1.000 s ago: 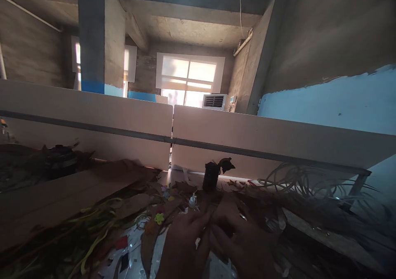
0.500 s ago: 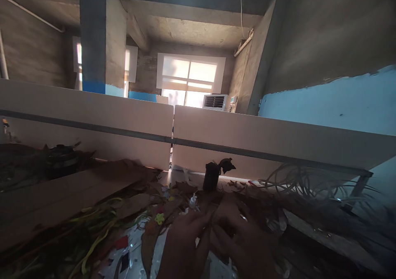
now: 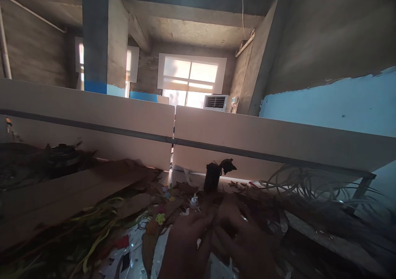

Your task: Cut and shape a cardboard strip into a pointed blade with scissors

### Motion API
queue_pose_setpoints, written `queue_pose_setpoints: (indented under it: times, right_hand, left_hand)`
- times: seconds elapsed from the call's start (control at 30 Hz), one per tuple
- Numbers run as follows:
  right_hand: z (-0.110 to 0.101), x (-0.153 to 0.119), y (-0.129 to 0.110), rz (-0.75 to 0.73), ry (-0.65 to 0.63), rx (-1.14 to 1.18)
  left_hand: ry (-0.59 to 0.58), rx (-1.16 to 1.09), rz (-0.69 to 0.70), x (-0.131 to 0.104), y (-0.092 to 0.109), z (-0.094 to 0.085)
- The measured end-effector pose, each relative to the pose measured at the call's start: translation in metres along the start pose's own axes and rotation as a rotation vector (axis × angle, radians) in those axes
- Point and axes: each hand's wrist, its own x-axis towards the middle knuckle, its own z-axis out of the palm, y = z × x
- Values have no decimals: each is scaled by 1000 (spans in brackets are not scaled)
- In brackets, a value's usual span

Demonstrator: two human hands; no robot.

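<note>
My left hand and my right hand meet at the lower middle, fingers bent and pressed together. Whatever lies between the fingertips is too dark and small to name. A small pale bit shows by the left fingers, and something shiny glints on the right hand. Just beyond the left hand stands a small white nozzle-topped bottle. A yellow flower-shaped piece lies to its left. Behind the hands is a dark upright container with its lid hanging open to the right.
Yellow-green strips heap at the left beside a brown board. Clear looped tubing or cord lies at the right. A white partition with a grey rail closes off the back. Shiny plastic sheets lie under the hands.
The hands stay together in nearly the same pose. The whole view has shifted very slightly; nothing else has visibly moved.
</note>
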Motion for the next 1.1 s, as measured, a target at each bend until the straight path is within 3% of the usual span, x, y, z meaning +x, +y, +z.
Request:
queue_pose_setpoints:
  times: [0.23,0.37,0.6,0.87,1.1]
  right_hand:
    - [-2,0,-1,5,-13,69]
    - [-2,0,-2,26,21,68]
    - [-5,1,-2,28,-52,37]
    - [-10,0,-14,68,-24,-18]
    - [-8,3,-3,-5,1,28]
  left_hand:
    - [-73,-17,-71,4,2,-3]
    - [-65,0,-96,6,4,-4]
    - [-37,-33,-119,7,7,-5]
    - [-79,-124,-410,10,18,-8]
    - [-60,-87,-409,9,19,-6]
